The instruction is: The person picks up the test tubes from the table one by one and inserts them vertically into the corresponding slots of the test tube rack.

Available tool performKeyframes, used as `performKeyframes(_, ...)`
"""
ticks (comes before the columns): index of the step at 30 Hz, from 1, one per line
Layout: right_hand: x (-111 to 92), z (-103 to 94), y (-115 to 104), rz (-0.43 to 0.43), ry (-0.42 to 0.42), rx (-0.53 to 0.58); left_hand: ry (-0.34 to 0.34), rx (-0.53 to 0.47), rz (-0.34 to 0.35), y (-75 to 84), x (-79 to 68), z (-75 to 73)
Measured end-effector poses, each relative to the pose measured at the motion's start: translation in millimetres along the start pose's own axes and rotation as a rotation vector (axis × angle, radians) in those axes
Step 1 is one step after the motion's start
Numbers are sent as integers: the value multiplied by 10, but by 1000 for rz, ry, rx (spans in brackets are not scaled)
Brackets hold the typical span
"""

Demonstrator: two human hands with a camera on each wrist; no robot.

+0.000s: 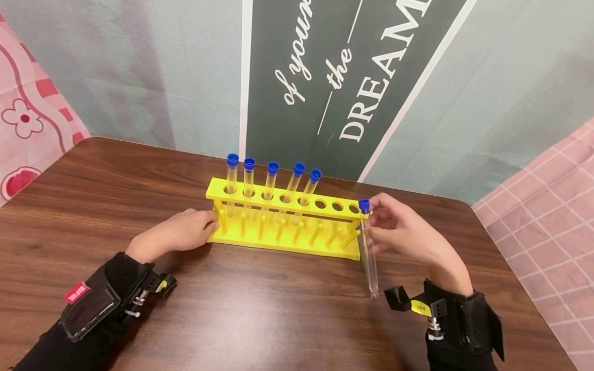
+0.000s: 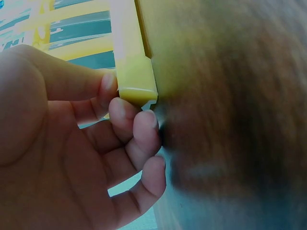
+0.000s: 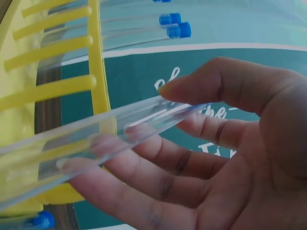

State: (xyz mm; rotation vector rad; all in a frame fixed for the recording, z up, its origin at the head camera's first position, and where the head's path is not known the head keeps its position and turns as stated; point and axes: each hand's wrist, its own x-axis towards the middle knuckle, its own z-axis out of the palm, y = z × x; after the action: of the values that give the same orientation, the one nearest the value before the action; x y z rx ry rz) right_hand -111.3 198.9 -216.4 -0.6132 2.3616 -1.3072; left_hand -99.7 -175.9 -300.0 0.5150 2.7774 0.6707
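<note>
A yellow test tube rack [image 1: 283, 247] stands on the table, with several blue-capped test tubes [image 1: 270, 181] in its left holes, some leaning right. At the rack's left end my left hand [image 1: 185, 231] pinches the end of the base [image 2: 135, 72] between thumb and fingers. My right hand [image 1: 403, 232] holds a clear test tube [image 1: 370, 268] with a blue cap [image 1: 364, 204] just off the rack's right end. In the right wrist view, thumb and fingertips grip this tube [image 3: 72, 143] on opposite sides, and its cap is mostly hidden by the hand.
Slanted yellow pegs [image 1: 317, 235] line the rack's front. Another blue cap [image 3: 44, 220] shows beyond the rack in the right wrist view. The brown wooden table [image 1: 260, 319] meets a lettered cloth backdrop [image 1: 297, 129] behind, with pink cloth [image 1: 552, 232] along the right.
</note>
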Motion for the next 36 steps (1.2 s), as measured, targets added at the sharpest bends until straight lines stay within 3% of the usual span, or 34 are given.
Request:
performKeyframes(13,23,124,-102,-27,10,26,-3,-7,-7,-1,4,-1)
performKeyframes(36,145,348,-60,-305,-3,86,-2,4,0,-7,9,4)
